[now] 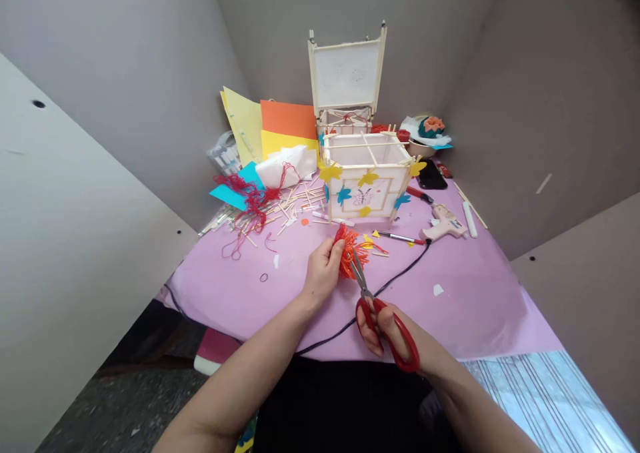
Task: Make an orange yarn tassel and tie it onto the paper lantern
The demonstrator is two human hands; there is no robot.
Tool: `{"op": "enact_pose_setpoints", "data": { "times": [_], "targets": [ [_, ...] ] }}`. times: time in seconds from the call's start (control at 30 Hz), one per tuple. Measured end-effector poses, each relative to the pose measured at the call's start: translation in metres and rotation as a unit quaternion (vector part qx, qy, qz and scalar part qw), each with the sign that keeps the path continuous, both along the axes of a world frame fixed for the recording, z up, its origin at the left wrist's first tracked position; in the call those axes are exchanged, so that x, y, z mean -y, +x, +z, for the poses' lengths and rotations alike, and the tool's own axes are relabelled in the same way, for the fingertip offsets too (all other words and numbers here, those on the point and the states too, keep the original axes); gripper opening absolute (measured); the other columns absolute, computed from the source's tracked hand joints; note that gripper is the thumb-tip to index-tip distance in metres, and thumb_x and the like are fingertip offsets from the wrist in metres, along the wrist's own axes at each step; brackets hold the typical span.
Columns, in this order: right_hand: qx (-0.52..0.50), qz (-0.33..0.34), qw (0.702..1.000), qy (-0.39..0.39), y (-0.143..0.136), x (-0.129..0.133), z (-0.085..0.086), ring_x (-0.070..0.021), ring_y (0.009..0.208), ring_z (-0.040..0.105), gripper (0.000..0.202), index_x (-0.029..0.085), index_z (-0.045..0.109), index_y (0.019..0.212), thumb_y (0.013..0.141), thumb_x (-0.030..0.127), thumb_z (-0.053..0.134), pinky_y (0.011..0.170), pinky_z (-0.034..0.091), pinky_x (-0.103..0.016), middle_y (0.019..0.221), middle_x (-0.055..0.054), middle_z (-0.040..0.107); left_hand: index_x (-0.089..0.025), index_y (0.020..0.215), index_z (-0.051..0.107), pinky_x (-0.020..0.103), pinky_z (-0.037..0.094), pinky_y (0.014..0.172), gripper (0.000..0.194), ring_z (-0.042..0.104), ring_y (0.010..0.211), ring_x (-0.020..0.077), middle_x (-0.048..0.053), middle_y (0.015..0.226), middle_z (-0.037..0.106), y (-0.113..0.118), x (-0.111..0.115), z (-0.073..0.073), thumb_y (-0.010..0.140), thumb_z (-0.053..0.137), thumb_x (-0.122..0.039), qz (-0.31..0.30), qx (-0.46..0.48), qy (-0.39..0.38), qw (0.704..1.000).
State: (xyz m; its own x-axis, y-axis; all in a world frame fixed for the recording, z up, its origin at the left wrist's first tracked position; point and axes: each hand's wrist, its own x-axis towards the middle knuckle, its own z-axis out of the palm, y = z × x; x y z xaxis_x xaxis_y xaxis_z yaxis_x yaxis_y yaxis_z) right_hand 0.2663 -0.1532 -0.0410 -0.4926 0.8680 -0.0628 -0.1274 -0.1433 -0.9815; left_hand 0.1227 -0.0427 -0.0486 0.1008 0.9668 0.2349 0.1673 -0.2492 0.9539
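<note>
My left hand (324,266) pinches a bundle of orange-red yarn (350,256) above the front middle of the table. Loops and strands of the yarn fan out to the right of my fingers. In my right hand (383,326) is a pair of red-handled scissors (407,343), with fingers through the handles. The blades point up and left, and their tips are at the yarn's right side. Just behind the yarn stands a white box lantern (367,196) with a stick frame and yellow and blue paper shapes.
A pink glue gun (444,223) lies at the right, its black cord (407,266) crossing the table. Sticks (287,206) and red yarn (255,199) are scattered left, before coloured paper (287,118). A second framed box (347,76), a phone (431,175) and a bowl (421,149) stand behind.
</note>
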Motion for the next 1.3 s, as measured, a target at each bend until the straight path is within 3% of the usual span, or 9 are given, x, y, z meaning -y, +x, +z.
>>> {"op": "enact_pose_setpoints", "data": {
  "times": [0.57,0.73,1.03,1.3],
  "targets": [
    [0.002,-0.010,1.000,-0.001,-0.002,0.003,0.002,-0.0090,0.049,0.037,0.069,0.016,0.045,0.085,0.081,0.083,0.026,0.050,0.031,-0.024,0.059,0.004,0.039,-0.018,0.071,0.046,0.023,0.034,0.060,0.035,0.041,0.063,0.0111,-0.003,0.066,0.045,-0.002,0.002,0.004,0.094,0.044,-0.045,0.029,0.029,0.006,0.999],
    [-0.009,-0.017,1.000,0.001,-0.002,0.001,0.003,-0.0089,0.050,0.037,0.069,0.016,0.045,0.085,0.080,0.083,0.028,0.050,0.032,-0.025,0.060,0.004,0.039,-0.019,0.068,0.041,0.023,0.033,0.058,0.036,0.038,0.061,0.0102,-0.004,0.065,0.042,-0.002,0.002,0.004,0.094,0.045,-0.044,0.018,0.020,0.018,0.999],
    [-0.070,-0.075,0.995,0.010,-0.013,-0.016,-0.013,-0.0088,0.053,0.041,0.071,0.016,0.048,0.093,0.079,0.083,0.029,0.054,0.035,-0.025,0.067,0.003,0.044,-0.020,0.066,0.038,0.024,0.029,0.056,0.035,0.035,0.057,0.0106,-0.005,0.060,0.038,0.004,0.008,-0.001,0.094,0.040,-0.042,-0.020,-0.086,0.040,0.995],
    [-0.029,-0.144,0.989,-0.013,-0.018,-0.020,-0.008,-0.0059,0.038,0.032,0.071,0.019,0.043,0.074,0.070,0.089,0.037,0.039,0.026,-0.021,0.050,0.007,0.035,-0.021,0.066,0.036,0.026,0.028,0.057,0.033,0.035,0.056,0.0119,-0.004,0.060,0.039,0.006,0.011,-0.002,0.094,0.036,-0.038,-0.040,-0.156,0.056,0.985]
  ]
}}
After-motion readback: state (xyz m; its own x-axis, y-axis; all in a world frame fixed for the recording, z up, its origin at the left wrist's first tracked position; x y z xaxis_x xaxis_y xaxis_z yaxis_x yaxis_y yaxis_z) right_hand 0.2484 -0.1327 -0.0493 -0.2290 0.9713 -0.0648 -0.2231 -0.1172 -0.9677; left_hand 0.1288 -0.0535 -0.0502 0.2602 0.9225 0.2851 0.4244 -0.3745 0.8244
